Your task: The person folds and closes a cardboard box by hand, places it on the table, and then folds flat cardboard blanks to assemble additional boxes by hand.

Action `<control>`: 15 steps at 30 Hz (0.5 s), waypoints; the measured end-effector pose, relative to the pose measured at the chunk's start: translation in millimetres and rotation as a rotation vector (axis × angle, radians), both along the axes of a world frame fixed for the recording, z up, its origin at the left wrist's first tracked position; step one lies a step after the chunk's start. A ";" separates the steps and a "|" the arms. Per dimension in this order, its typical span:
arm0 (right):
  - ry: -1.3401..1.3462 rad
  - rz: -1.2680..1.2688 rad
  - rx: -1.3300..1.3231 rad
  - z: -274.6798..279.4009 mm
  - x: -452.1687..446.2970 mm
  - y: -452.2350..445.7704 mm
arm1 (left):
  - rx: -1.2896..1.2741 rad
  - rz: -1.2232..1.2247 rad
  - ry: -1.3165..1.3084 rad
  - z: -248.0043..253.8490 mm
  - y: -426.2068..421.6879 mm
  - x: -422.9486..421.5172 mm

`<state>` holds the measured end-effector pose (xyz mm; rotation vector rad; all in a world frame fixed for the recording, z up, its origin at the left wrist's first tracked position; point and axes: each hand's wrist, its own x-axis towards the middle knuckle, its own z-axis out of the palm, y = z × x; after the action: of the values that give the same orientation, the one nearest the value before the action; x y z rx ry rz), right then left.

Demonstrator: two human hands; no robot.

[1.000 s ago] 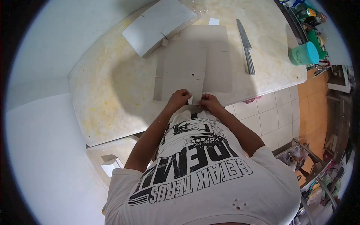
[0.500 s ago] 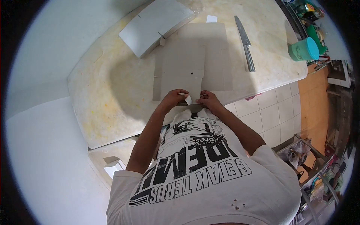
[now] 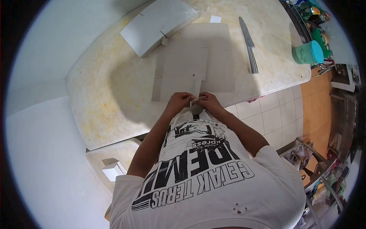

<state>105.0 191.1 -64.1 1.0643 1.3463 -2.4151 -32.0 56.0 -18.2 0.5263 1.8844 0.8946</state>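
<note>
A flat grey cardboard box blank (image 3: pixel 183 63) with slits and a small dark hole lies before me, its near end at my waist. My left hand (image 3: pixel 180 102) is closed, fingers pinching the blank's narrow near end. Opposite it, my right hand (image 3: pixel 209 102) is closed on the same end from the other side. The two hands' fingertips nearly meet around a small folded flap. Another flat cardboard sheet (image 3: pixel 223 63) shows underneath, sticking out to the right.
A stack of white cardboard (image 3: pixel 158 24) lies at the back left of the table (image 3: pixel 93 99). A knife (image 3: pixel 249 45) lies to the right, with a teal-lidded container (image 3: pixel 309 52) near the right edge. A small white card (image 3: pixel 215 19) sits behind. A small white box (image 3: pixel 113 170) is lower left.
My hands have come closer together, and the near end of the blank is now folded up narrower between them. The white curved flap by my left hand no longer shows.
</note>
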 end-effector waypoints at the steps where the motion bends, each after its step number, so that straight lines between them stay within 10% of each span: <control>1: -0.006 0.016 0.043 5.7 -0.9 -0.8 | -0.008 0.013 -0.046 1.7 -1.5 0.1; 15: -0.051 0.040 0.217 18.2 -4.9 -0.3 | -0.114 -0.008 0.309 22.2 -16.3 16.9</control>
<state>100.1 190.8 -45.9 1.1283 1.6243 -2.2373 -15.0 39.7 4.0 0.6300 2.1955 0.7258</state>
